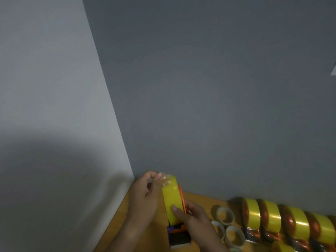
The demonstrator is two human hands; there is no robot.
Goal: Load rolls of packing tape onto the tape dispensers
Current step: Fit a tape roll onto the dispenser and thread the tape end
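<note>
Two hands meet low in your view, both busy with one yellow tape roll (171,199) that stands on edge on an orange-and-blue tape dispenser (179,233). Your left hand (145,195) is up at the top of the roll, with thumb and fingertips pinched together on the loose clear end of tape (166,179), which looks crinkled just where it leaves the roll. Your right hand (194,219) wraps around the dispenser from the right, its thumb pressed flat on the yellow face of the roll and its fingers curled behind the orange side plate. The dispenser's dark blue front end points toward you, just below that hand, above the wooden table (200,199). To the right, near the wall (218,106), a row of loaded dispensers (283,220) carrying yellow rolls runs off toward the frame's edge, packed side by side and touching. Between that row and your right hand lie several empty cardboard cores (225,215), close together on the tabletop, their open centres facing up. A paler wall (45,88) fills the left side, meeting the grey one at the table's corner.
</note>
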